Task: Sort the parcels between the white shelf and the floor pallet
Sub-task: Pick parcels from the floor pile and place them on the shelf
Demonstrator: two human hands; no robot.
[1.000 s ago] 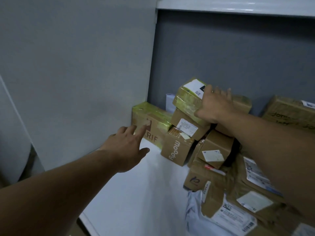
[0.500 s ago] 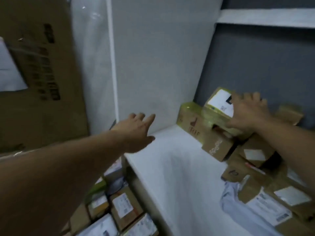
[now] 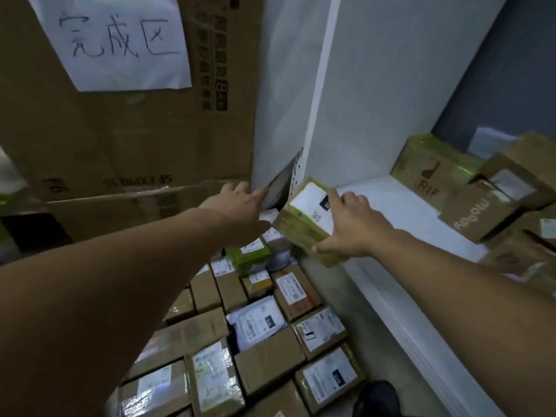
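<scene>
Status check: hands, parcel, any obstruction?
Right hand grips parcel, past the shelf edge, above the floor parcels. Left hand open, empty, beside it. Nothing blocking below; floor rows tightly packed.

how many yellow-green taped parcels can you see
3: held parcel in the right hand, shelf parcel in the back corner, floor parcel below the left hand; others may be hidden.

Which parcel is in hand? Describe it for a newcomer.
Start at the white shelf; off its front-left corner, above the floor parcels, the right hand grips a parcel. It is the only one in the air, wrapped in yellow-green tape, with a white label bearing a black tag.
</scene>
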